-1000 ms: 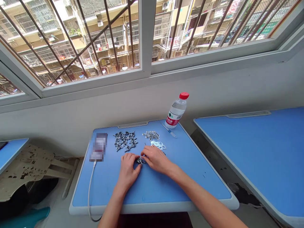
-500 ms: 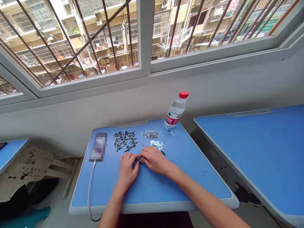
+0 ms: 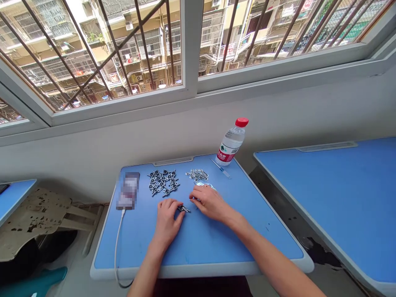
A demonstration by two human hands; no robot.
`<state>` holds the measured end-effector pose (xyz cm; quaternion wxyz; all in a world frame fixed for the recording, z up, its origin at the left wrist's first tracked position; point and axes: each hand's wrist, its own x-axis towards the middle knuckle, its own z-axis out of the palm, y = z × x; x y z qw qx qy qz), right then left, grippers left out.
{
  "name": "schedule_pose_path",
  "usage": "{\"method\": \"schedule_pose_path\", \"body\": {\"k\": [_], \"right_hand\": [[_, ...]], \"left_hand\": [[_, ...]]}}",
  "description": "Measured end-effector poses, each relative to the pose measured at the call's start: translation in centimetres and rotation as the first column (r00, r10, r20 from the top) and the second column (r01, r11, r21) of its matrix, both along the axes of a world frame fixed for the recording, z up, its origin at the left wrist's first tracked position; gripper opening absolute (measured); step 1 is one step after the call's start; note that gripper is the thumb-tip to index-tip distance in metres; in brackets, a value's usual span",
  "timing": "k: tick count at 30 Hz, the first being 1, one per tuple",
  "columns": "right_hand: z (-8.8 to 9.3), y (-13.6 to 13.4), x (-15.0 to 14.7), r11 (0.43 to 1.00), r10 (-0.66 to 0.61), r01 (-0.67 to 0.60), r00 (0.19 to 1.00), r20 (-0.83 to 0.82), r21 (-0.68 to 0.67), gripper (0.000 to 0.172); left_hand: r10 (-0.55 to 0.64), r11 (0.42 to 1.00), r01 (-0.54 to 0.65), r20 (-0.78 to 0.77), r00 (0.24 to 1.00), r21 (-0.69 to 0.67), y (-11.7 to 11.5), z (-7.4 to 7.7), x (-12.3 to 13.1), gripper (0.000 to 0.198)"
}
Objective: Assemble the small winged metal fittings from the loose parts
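Observation:
My left hand [image 3: 167, 218] rests on the blue desk [image 3: 198, 243] with its fingers pinched on a small dark metal part [image 3: 183, 209]. My right hand [image 3: 208, 200] lies just right of that part, fingers curled down onto the desk near some flat silver pieces [image 3: 201, 184]; what its fingertips hold, if anything, is hidden. A pile of dark metal parts [image 3: 163, 182] lies beyond my left hand. A smaller heap of silver parts [image 3: 197, 174] sits beyond my right hand.
A phone [image 3: 128, 191] with a white cable [image 3: 116, 247] lies at the desk's left. A water bottle with a red cap [image 3: 231, 143] and a thin pen-like tool [image 3: 220, 168] are at the back right. Another blue desk [image 3: 340, 194] stands to the right.
My right hand has drawn away from the small dark part, moving right and back toward the silver pieces. My left hand stays on the part.

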<state>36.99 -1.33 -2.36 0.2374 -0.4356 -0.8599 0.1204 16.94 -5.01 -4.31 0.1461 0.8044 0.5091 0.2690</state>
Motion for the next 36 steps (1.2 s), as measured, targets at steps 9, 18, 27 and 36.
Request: {"method": "schedule_pose_path", "body": {"k": [9, 18, 27, 36], "right_hand": [[0.2, 0.8, 2.2, 0.997, -0.078, 0.077, 0.995, -0.068, -0.022, 0.015], [1.1, -1.0, -0.2, 0.981, 0.190, -0.183, 0.975, 0.116, -0.063, 0.008], [0.9, -1.2, -0.7, 0.975, 0.223, -0.219, 0.964, 0.147, -0.048, 0.011], [0.6, 1.3, 3.7, 0.988, -0.149, 0.153, 0.975, -0.163, 0.010, 0.014]], "left_hand": [[-0.015, 1.000, 0.014, -0.015, 1.000, -0.027, 0.2, 0.1, -0.1, 0.012], [-0.009, 0.999, 0.008, -0.012, 1.000, -0.040, 0.3, -0.2, -0.1, 0.011], [0.000, 1.000, 0.000, -0.011, 1.000, 0.004, 0.4, 0.0, 0.0, 0.013], [0.030, 1.000, -0.030, 0.017, 0.999, -0.002, 0.4, 0.2, -0.1, 0.019]]}}
